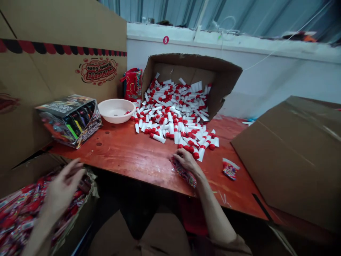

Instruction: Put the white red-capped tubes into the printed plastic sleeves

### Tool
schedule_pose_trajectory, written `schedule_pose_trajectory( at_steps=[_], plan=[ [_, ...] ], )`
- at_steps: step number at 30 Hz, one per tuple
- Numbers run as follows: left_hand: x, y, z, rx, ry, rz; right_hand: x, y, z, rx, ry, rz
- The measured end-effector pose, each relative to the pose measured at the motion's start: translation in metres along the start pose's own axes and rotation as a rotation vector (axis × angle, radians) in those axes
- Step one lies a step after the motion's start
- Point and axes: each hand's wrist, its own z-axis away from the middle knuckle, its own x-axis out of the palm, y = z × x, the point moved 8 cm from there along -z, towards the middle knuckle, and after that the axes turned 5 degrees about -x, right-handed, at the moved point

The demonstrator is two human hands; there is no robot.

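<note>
My right hand (185, 160) rests near the front of the red wooden table, its fingers curled over a clear packet of small multicoloured candies (185, 174). Just beyond its fingertips lie white tubes with red caps (173, 117), spilling from a tipped cardboard box (226, 76). My left hand (65, 183) is over an open carton (77, 220) full of red wrapped candies (21, 217). Its fingers are apart and slightly blurred, with nothing visible in them. Another small candy packet (230, 169) lies on the table, right of my right hand.
A pale pink bowl (116, 111) stands behind a display box of dark packs (70, 121) at the left. Behind them are a red patterned bag (132, 83) and a tall printed carton (64, 21). A big cardboard box (298, 160) occupies the right side of the table (128, 153).
</note>
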Motion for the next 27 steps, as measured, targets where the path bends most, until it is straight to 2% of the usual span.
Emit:
schedule_pose_trajectory(
  at_steps=[2,5,7,9,11,14,17,19,23,27],
  plan=[
    [0.064,0.029,0.020,0.043,-0.234,0.278,0.005,-0.031,-0.011,-0.106,-0.015,-0.169],
    [0.164,0.075,0.049,0.058,-0.526,0.522,0.009,-0.082,-0.020,-0.222,-0.081,-0.356],
    [0.215,0.101,0.063,0.071,-0.681,0.619,0.015,-0.109,-0.020,-0.262,-0.139,-0.426],
    [0.247,0.114,0.069,0.023,-0.759,0.723,0.023,-0.122,-0.017,-0.262,-0.146,-0.483],
    [0.261,0.112,0.066,-0.104,-0.727,0.848,0.032,-0.121,-0.010,-0.212,-0.076,-0.557],
    [0.262,0.092,0.059,-0.265,-0.596,0.968,0.057,-0.103,0.009,-0.072,0.037,-0.680],
    [0.257,0.076,0.056,-0.326,-0.544,0.967,0.086,-0.089,0.025,0.040,0.076,-0.744],
    [0.254,0.072,0.052,-0.340,-0.523,0.985,0.097,-0.090,0.024,0.042,0.074,-0.710],
    [0.249,0.076,0.032,-0.314,-0.472,1.091,0.101,-0.107,-0.004,-0.024,0.026,-0.585],
    [0.260,0.072,0.014,-0.466,-0.518,1.236,0.102,-0.114,-0.050,-0.087,-0.146,-0.443]
  ],
)
